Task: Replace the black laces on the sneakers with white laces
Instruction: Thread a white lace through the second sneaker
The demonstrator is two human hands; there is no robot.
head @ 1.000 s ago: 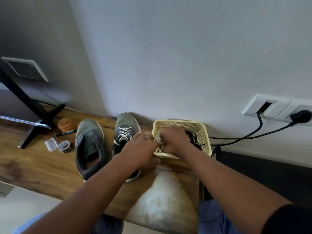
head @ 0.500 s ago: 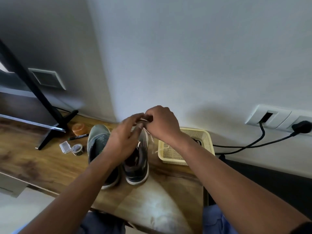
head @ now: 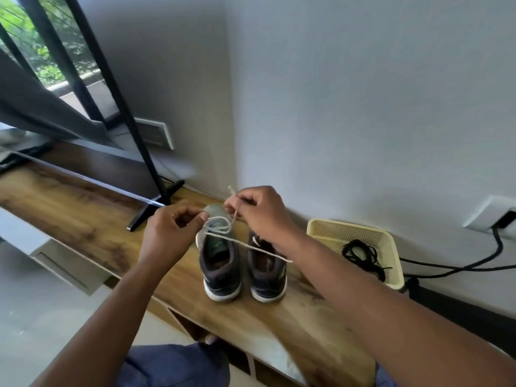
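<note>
**White lace out of the basket, being untangled above the left shoe**

A second ago I had both hands down at the basket; now they are raised over the shoes, and the white lace has come up with them. My left hand pinches one part of it between thumb and fingertips. My right hand is curled round another part, with a short end sticking up above the knuckles. Between the two hands the lace hangs in a loose loop, and a long tail runs off to the right across my right forearm.

The left shoe and right shoe stand side by side near the table's front edge, heels toward me. I see no lacing on the left one. A bit of white shows on the right, though my wrist hides most of it. The black laces lie in the basket at the right end, against the wall.

I judge one shoe is done and the second lace is being freed for threading into the left shoe.
</note>
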